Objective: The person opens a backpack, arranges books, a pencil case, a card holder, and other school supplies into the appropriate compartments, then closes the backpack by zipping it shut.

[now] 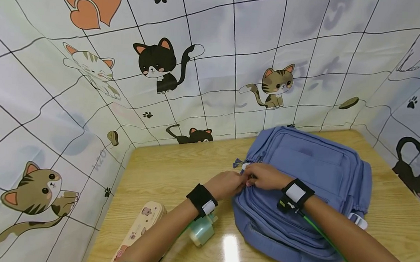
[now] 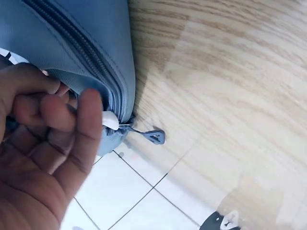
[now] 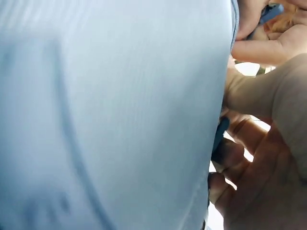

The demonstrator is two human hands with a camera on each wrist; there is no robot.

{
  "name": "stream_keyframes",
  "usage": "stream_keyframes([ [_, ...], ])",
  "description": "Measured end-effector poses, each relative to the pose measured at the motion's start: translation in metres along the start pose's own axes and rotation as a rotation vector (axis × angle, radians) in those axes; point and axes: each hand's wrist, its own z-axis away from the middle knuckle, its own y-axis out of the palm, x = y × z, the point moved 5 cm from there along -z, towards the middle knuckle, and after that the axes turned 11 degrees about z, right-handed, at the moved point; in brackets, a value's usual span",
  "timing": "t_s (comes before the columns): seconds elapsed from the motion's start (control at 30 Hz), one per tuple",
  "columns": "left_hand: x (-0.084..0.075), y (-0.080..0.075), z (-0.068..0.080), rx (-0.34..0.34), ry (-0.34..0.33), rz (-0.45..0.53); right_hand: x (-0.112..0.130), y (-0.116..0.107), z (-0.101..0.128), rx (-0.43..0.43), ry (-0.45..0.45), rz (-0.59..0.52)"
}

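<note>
Blue backpack [image 1: 307, 193] lies flat on the wooden table [image 1: 164, 172], front pockets up, top end toward the cat-print backdrop [image 1: 90, 79]. Both hands meet at the backpack's near-left corner, where the zips end. The left hand [image 1: 226, 185] has its fingers curled in against the corner seam; from the wrist view the fingertips bunch right beside a white zip pull [image 2: 110, 120], seemingly nipping it or the fabric next to it, though the exact contact is hidden. The right hand [image 1: 265, 176] lies over the same corner, fingers bent down onto the fabric; whether it pinches a pull or only steadies the cloth I cannot tell, the wrist view being a blur of blue. A second, dark blue pull tab [image 2: 153, 136] hangs loose off the corner onto the table. Judging progress: the zip tracks seen look closed and the sliders sit at the end of their run, so the work at the zipper seems barely begun or just finished; I cannot tell which. Materials: backpack is soft woven nylon, padded, with ribbed zip tape; table is glossy pale wood grain. Left of the backpack, well apart, a long cream pencil case [image 1: 139, 231] with small prints, and nearer, a translucent green tape roll [image 1: 202, 230].
</note>
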Motion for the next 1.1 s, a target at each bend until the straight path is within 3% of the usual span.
stream_keyframes([
  [0.23, 0.001, 0.005, 0.000, 0.001, 0.109, 0.042, 0.006, 0.003, -0.002, -0.041, -0.004, 0.066],
  [0.5, 0.006, 0.007, 0.000, -0.035, 0.008, 0.033, 0.007, 0.000, 0.000, -0.033, 0.023, 0.072],
  [0.6, 0.004, 0.006, 0.000, -0.035, -0.002, 0.042, 0.007, -0.001, 0.001, -0.025, 0.031, 0.058],
  [0.93, 0.003, 0.007, 0.001, -0.019, 0.165, 0.130, 0.011, 0.003, -0.003, -0.049, 0.093, 0.133],
  [1.1, 0.006, 0.003, 0.005, -0.019, 0.165, 0.135, 0.010, 0.003, -0.004, -0.066, 0.105, 0.108],
])
